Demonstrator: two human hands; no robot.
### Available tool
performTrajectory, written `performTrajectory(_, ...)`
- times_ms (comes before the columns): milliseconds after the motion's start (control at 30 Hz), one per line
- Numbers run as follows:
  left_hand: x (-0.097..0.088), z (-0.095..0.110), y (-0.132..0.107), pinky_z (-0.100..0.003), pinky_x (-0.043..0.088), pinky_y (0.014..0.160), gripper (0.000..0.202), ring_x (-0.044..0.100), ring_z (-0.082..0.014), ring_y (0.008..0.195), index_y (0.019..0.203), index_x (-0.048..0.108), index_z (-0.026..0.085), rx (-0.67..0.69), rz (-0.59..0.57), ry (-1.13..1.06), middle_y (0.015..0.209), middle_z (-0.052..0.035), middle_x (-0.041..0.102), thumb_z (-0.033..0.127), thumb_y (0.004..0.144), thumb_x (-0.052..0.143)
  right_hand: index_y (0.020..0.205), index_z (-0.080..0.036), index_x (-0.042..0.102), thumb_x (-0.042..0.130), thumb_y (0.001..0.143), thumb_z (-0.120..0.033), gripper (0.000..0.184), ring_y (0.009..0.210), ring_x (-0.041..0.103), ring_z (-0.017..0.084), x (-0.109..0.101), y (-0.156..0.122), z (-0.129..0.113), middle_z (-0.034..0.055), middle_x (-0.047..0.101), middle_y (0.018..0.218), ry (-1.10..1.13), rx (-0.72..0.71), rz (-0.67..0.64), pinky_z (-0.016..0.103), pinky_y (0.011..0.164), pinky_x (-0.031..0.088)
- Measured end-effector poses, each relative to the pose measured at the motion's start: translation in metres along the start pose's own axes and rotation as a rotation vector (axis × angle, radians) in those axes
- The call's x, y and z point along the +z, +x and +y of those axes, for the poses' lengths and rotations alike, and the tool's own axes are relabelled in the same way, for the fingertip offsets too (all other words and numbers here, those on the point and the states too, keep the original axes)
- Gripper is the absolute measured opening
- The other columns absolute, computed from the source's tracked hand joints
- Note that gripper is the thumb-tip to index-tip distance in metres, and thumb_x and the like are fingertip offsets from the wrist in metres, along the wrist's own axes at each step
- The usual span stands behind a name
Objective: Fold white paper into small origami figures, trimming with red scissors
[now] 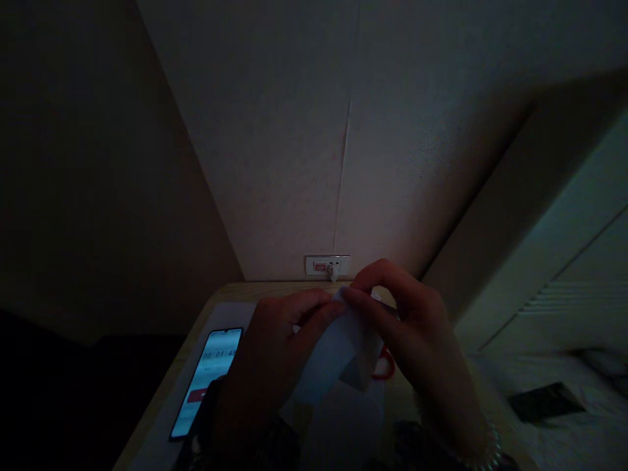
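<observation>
A piece of white paper [328,356], partly folded, hangs between my two hands above a small wooden table. My left hand [289,333] pinches its upper edge between thumb and forefinger. Close beside those fingertips, my right hand [407,314] pinches the same top corner. Below the right fingers, a red ring-shaped handle [385,365] shows on the tabletop, perhaps of scissors; the rest of it is hidden. Another white sheet [350,425] lies under the held paper. The dim light blurs the paper's folds.
A phone [209,379] with a lit timer screen lies on paper at the table's left. Behind the wooden table [223,294], a wall socket [328,265] has a plug in it. A pale cabinet [554,261] stands to the right, with a dark flat object [544,402] below.
</observation>
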State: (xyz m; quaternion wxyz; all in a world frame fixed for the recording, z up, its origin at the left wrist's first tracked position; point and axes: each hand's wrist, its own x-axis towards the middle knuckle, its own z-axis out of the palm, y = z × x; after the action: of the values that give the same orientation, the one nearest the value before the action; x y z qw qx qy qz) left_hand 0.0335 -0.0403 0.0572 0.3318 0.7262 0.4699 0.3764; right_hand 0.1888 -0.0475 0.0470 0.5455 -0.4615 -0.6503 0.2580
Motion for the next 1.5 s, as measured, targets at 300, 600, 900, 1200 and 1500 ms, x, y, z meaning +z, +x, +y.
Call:
performTrajectory(300, -0.001, 0.0, -0.002, -0.024, 0.045, 0.057, 0.021, 0.067, -0.0159, 0.065, 0.077, 0.075, 0.023, -0.006, -0.047, -0.052, 0.069, 0.003, 0.075, 0.032, 0.085, 0.057, 0.066, -0.02, 0.061, 0.067, 0.083, -0.021, 0.018, 0.064, 0.051, 0.011, -0.001, -0.002, -0.002, -0.0042, 0.056, 0.066, 0.024, -0.024, 0.04, 0.023, 0.056, 0.038)
performTrajectory(600, -0.003, 0.001, -0.007, -0.02, 0.051, 0.06, 0.007, 0.073, -0.0152, 0.068, 0.075, 0.074, 0.024, -0.092, -0.023, -0.227, 0.073, 0.0038, 0.078, 0.021, 0.078, 0.068, 0.071, -0.023, 0.063, 0.068, 0.086, -0.024, 0.016, 0.06, 0.05, 0.011, -0.015, -0.005, 0.006, -0.0043, 0.053, 0.066, 0.149, 0.043, 0.23, 0.021, 0.049, 0.038)
performTrajectory(900, 0.0, 0.001, -0.005, -0.02, 0.057, 0.074, 0.023, 0.075, -0.016, 0.085, 0.092, 0.072, 0.025, 0.036, -0.018, -0.193, 0.092, 0.0031, 0.081, 0.015, 0.071, 0.075, 0.072, -0.025, 0.063, 0.067, 0.087, -0.029, 0.016, 0.059, 0.05, 0.014, -0.016, -0.006, 0.004, -0.0026, 0.051, 0.064, 0.099, 0.063, 0.291, 0.027, 0.049, 0.036)
performTrajectory(1200, 0.001, 0.0, -0.004, -0.017, 0.056, 0.059, 0.019, 0.076, -0.0142, 0.069, 0.074, 0.074, 0.028, -0.069, 0.048, -0.331, 0.073, 0.0074, 0.08, 0.009, 0.07, 0.073, 0.072, -0.023, 0.062, 0.07, 0.085, -0.029, 0.016, 0.059, 0.051, 0.014, -0.016, -0.006, 0.007, -0.0024, 0.053, 0.064, 0.145, 0.073, 0.352, 0.026, 0.048, 0.035)
performTrajectory(1500, 0.003, 0.001, -0.006, -0.018, 0.057, 0.064, 0.018, 0.076, -0.0136, 0.076, 0.084, 0.07, 0.026, -0.02, 0.08, -0.33, 0.08, 0.0058, 0.08, 0.011, 0.075, 0.07, 0.074, -0.026, 0.064, 0.071, 0.085, -0.031, 0.014, 0.058, 0.051, 0.015, -0.018, -0.006, 0.009, -0.003, 0.055, 0.064, 0.194, 0.083, 0.384, 0.025, 0.048, 0.038)
